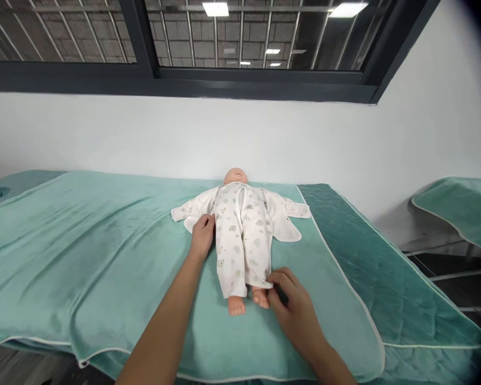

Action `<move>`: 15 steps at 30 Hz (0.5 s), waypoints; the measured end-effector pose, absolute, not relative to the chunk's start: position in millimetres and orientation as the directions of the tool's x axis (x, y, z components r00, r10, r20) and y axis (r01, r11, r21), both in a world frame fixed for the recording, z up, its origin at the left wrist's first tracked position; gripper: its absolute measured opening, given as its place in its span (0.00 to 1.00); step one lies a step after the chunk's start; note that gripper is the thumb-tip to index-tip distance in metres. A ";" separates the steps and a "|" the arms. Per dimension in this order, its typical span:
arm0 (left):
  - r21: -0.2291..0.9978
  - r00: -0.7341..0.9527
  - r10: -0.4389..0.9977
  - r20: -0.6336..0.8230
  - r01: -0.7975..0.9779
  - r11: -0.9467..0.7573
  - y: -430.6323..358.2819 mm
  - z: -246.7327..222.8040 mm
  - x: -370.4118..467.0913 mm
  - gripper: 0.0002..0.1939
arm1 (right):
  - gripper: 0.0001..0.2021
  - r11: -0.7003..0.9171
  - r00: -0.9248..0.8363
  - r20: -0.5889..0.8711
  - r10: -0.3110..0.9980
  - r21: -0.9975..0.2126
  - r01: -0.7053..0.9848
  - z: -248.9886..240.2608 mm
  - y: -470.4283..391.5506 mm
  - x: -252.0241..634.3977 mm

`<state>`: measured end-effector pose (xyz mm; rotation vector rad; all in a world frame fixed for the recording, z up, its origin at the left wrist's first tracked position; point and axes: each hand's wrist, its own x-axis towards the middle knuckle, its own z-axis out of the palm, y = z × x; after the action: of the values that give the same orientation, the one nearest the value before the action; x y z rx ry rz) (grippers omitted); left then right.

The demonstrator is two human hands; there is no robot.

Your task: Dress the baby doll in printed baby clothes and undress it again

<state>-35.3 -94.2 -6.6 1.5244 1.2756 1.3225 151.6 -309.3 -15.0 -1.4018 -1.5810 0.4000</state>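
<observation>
A baby doll (pixel 235 175) lies on its back on the green blanket (pixel 144 256), head toward the wall and bare feet toward me. It wears a white patterned baby jacket (pixel 288 227), spread at both sides, and matching baby trousers (pixel 232 248) over the legs. At the trousers' left side, high up near the jacket flap, my left hand (pixel 203 235) is closed with its fingertips on the cloth edge. Lower down, my right hand (pixel 292 310) pinches the hem of the right trouser leg, just above the doll's foot (pixel 260 297).
The blanket lies over a quilted dark green mattress cover (pixel 369 272). A white wall (pixel 176 136) and a dark-framed window (pixel 256 85) with bars stand behind. Another green-covered surface (pixel 465 206) is at the right, with metal rails below it.
</observation>
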 end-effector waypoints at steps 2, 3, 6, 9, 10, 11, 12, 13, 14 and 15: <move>0.952 -0.025 0.970 0.240 0.204 -0.230 -93.6 -6.9 -35.4 0.18 | 0.08 0.352 0.067 0.453 0.889 -0.768 0.535 -3.8 -316.0 152.5; 0.953 -0.026 0.971 0.237 0.199 -0.228 -93.3 -7.1 -35.4 0.19 | 0.08 0.372 0.045 0.460 0.887 -0.768 0.521 0.8 -319.8 153.4; 0.959 -0.029 0.973 0.229 0.180 -0.220 -93.1 -7.7 -35.4 0.18 | 0.09 0.383 -0.006 0.446 0.895 -0.761 0.523 6.1 -328.9 158.6; 0.964 -0.031 0.975 0.218 0.160 -0.211 -93.6 -8.1 -35.4 0.18 | 0.12 0.347 -0.004 0.413 0.911 -0.758 0.552 -3.4 -332.4 164.0; 0.966 -0.031 0.976 0.214 0.153 -0.207 -93.8 -8.3 -35.5 0.19 | 0.14 0.327 0.004 0.398 0.917 -0.759 0.563 -8.6 -332.7 164.8; 0.968 -0.032 0.977 0.209 0.146 -0.202 -93.9 -8.5 -35.4 0.19 | 0.17 0.307 0.013 0.385 0.923 -0.757 0.576 -14.1 -333.0 164.7; 0.970 -0.032 0.978 0.205 0.140 -0.199 -93.9 -8.8 -35.4 0.19 | 0.20 0.291 0.023 0.376 0.926 -0.752 0.591 -19.4 -333.2 163.7; 0.972 -0.033 0.979 0.201 0.134 -0.195 -93.9 -9.0 -35.3 0.19 | 0.22 0.277 0.032 0.371 0.928 -0.746 0.606 -24.0 -333.3 162.0; 0.973 -0.034 0.980 0.198 0.129 -0.192 -93.9 -9.2 -35.2 0.19 | 0.24 0.265 0.044 0.369 0.928 -0.739 0.620 -27.7 -333.5 159.6; 0.974 -0.034 0.980 0.195 0.125 -0.189 -93.8 -9.3 -35.0 0.19 | 0.23 0.253 0.059 0.371 0.927 -0.733 0.631 -30.4 -333.5 156.8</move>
<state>-35.0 -93.8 -9.3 1.4217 1.2359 1.3267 156.8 -333.5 -30.4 -1.4629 -1.6568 0.4278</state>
